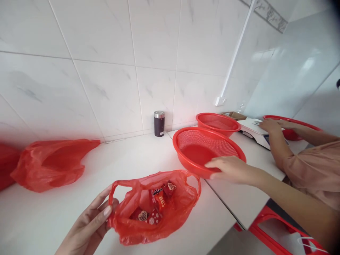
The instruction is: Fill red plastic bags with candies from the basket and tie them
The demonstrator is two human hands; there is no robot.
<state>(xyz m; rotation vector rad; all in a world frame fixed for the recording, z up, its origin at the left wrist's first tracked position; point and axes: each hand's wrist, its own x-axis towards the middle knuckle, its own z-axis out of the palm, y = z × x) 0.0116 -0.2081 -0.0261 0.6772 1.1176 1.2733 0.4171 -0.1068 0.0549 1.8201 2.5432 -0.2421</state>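
My left hand (92, 221) pinches one handle of a red plastic bag (170, 216) lying on the white table. Through the bag's wide mouth several small wrapped candies (158, 200) show, some with heart-shaped labels and one wrapper with white dots. My right hand (231, 168) grips the near rim of a red perforated basket (183, 159), thumb and fingers on either side of it. The basket tilts a little toward me, just beyond the bag. Its visible inside holds nothing.
A dark tumbler (159, 124) stands by the tiled wall. Another red plastic bag (50, 166) lies at left. A second red basket (217, 122) sits behind mine. At right a co-worker's hands (271, 124) rest over a white scale (256, 132). A red stool (268, 230) is below.
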